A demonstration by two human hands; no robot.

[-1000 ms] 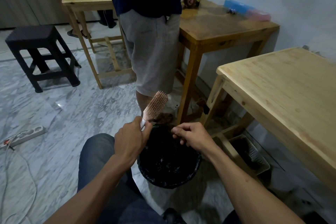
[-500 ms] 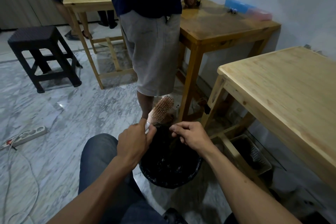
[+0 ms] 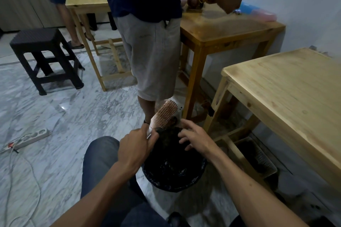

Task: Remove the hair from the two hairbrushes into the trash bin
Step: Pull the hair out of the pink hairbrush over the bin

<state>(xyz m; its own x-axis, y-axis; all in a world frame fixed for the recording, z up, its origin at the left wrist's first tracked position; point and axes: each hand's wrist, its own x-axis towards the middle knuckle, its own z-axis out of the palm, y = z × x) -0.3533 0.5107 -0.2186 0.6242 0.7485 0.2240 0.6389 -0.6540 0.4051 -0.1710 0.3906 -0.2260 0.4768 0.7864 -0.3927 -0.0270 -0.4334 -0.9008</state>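
Pink-bristled hairbrush (image 3: 164, 114) held over the far rim of the black-lined trash bin (image 3: 191, 180), which stands on the marble floor (image 3: 55, 116) beside a seated person's knee. The left hand (image 3: 136, 150) is clenched round the handle; the right hand (image 3: 193, 137) hovers above the bin with fingers (image 3: 186, 125) spread and released, holding nothing visible. The brush's long axis runs up and away to the right, bristles facing the right hand. Best practice, likely: keep the head above the opening so loosened hair drops inside.
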